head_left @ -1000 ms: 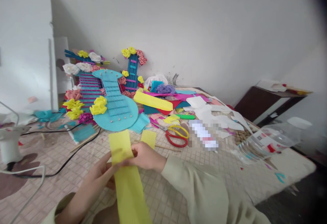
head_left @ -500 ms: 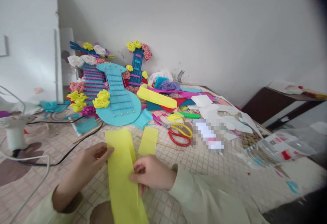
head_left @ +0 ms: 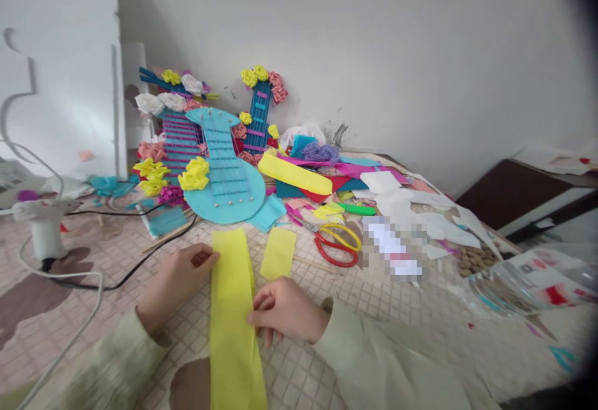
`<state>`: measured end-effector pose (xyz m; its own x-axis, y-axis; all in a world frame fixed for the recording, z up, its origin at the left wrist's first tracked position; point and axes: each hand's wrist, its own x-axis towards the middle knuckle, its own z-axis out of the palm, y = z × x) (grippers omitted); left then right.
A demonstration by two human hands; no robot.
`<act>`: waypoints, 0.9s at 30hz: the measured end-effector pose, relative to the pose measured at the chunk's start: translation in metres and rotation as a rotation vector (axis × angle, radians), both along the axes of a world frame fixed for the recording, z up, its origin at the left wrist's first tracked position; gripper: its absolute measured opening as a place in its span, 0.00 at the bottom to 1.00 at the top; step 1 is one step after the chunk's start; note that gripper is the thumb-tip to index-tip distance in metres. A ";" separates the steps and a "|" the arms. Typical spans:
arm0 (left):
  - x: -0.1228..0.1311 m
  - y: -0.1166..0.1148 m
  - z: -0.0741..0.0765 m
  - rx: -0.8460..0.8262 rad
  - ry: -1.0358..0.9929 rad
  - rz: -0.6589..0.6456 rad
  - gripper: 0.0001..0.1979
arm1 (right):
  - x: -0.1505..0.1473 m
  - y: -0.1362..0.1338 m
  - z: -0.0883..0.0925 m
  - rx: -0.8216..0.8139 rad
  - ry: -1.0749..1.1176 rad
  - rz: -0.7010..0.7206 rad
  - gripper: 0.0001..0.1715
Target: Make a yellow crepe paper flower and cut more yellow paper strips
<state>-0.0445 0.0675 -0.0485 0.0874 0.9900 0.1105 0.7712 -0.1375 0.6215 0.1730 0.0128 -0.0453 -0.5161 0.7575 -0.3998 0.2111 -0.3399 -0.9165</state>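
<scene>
Strip (head_left: pixel 231 323) flat between left hand (head_left: pixel 175 279), right hand (head_left: pixel 287 313) fingertips.

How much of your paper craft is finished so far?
Done: the blue paper guitars already carry paper flowers. In hand: the left hand and right hand hold a long yellow strip, flat, not shaped. To do, perhaps: a shorter yellow strip lies untouched beside it.

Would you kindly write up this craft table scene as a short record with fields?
Left hand: holds the long yellow strip by its left edge
Right hand: pinches that strip's right edge
Beside it: shorter yellow piece, scissors
Behind: blue paper guitar
Far left: white glue gun, upright
</scene>
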 end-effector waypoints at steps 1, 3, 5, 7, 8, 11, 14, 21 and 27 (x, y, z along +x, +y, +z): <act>0.000 0.000 0.000 0.004 0.013 0.002 0.13 | 0.000 0.000 0.000 0.006 -0.008 -0.010 0.02; 0.001 -0.002 0.001 0.022 0.039 0.008 0.13 | 0.000 -0.002 0.001 0.039 -0.026 -0.031 0.05; 0.001 -0.004 0.001 0.075 0.063 0.042 0.12 | 0.001 -0.003 0.000 0.079 -0.043 -0.056 0.08; 0.003 -0.008 0.001 0.161 0.081 0.078 0.12 | 0.001 -0.004 0.000 0.130 -0.063 -0.084 0.10; 0.005 -0.010 0.003 0.202 0.088 0.065 0.14 | 0.001 -0.004 0.000 0.149 -0.071 -0.094 0.11; 0.011 -0.016 0.008 0.249 0.119 -0.133 0.17 | 0.002 -0.003 0.000 0.160 -0.075 -0.100 0.12; 0.015 -0.020 0.010 0.213 0.168 -0.324 0.18 | 0.003 0.000 0.001 0.136 -0.066 -0.081 0.13; 0.012 -0.021 0.000 0.166 0.312 -0.419 0.23 | 0.001 -0.002 0.001 0.132 -0.105 -0.061 0.12; 0.014 -0.022 0.000 0.144 0.312 -0.436 0.24 | 0.034 0.010 0.035 0.351 -0.246 -0.102 0.10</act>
